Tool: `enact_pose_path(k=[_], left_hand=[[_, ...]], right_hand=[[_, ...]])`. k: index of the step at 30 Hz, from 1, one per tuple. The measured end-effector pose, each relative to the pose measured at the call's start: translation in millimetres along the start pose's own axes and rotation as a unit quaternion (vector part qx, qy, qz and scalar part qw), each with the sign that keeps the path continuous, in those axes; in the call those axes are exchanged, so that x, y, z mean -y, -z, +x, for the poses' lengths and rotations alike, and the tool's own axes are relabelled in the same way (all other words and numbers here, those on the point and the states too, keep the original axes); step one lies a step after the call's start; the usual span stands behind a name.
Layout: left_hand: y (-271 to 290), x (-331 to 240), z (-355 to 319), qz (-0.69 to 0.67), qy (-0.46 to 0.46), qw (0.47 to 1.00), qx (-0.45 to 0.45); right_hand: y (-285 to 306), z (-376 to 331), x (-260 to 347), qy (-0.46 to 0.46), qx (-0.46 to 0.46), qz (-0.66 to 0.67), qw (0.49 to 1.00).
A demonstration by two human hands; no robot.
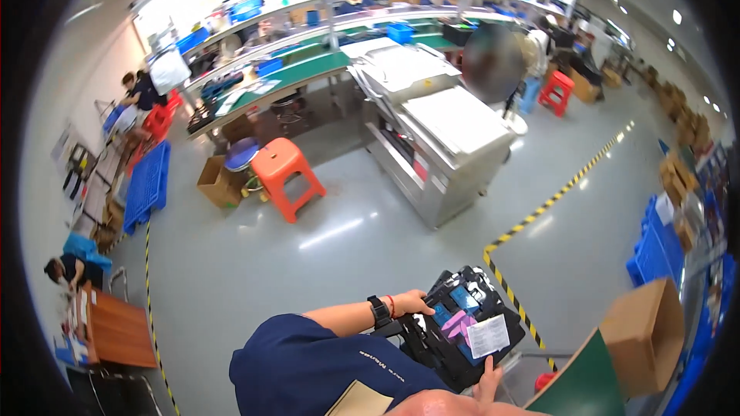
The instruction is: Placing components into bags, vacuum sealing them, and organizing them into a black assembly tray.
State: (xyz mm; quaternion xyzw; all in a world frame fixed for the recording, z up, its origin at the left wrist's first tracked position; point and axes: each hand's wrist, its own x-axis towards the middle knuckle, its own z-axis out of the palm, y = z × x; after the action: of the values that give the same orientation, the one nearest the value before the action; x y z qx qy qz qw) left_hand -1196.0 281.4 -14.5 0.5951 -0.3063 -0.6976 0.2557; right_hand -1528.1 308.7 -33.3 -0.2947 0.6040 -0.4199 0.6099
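Observation:
My left hand (413,303), with a black watch and a red cord at the wrist, grips the left far edge of a black plastic tray (420,343). My right hand (486,382) is at the near right edge of the tray, a digit pointing up beside a white printed paper (488,337); its other fingers are mostly hidden. Inside the tray lie blue pieces (463,299), a pink-purple piece (459,327) and black and white parts (479,285). The paper lies over some of these contents. What supports the tray from below is hidden.
Close on the right are a green tabletop edge (586,385) and an open cardboard box (644,335). A grey machine (443,135) stands ahead, left of it an orange stool (287,173). Yellow-black tape (551,199) marks the floor. Several people work at the far sides.

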Motion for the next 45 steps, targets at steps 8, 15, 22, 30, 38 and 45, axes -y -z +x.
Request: enact_pose_path(k=[8, 15, 22, 30, 38, 45], left_hand=[[170.7, -4.1, -45.1, -0.223, -0.045, 0.958, -0.176], [325.7, -22.2, -43.5, -0.376, -0.070, 0.880, -0.282], [474.9, -40.2, -44.7, -0.450, -0.122, 0.810, -0.355], [655.8, -62.0, -36.7, -0.462, -0.171, 0.773, -0.400], [826.4, -111.5, -29.5, -0.495, -0.141, 0.747, -0.421], [969.0, -115.8, 2.5, -0.486, -0.165, 0.728, -0.455]], right_hand=[[-234.4, 128.7, 39.8, -0.010, 0.249, -0.057, 0.967], [-465.4, 211.9, 55.1, -0.032, 0.356, -0.107, 0.928], [-693.9, 259.5, 82.0, -0.078, 0.518, -0.155, 0.838], [-929.1, 293.1, 75.2, -0.085, 0.564, -0.187, 0.800], [-1111.1, 345.2, 59.2, -0.042, 0.543, -0.227, 0.807], [-1269.7, 373.0, 51.5, -0.069, 0.582, -0.216, 0.781]])
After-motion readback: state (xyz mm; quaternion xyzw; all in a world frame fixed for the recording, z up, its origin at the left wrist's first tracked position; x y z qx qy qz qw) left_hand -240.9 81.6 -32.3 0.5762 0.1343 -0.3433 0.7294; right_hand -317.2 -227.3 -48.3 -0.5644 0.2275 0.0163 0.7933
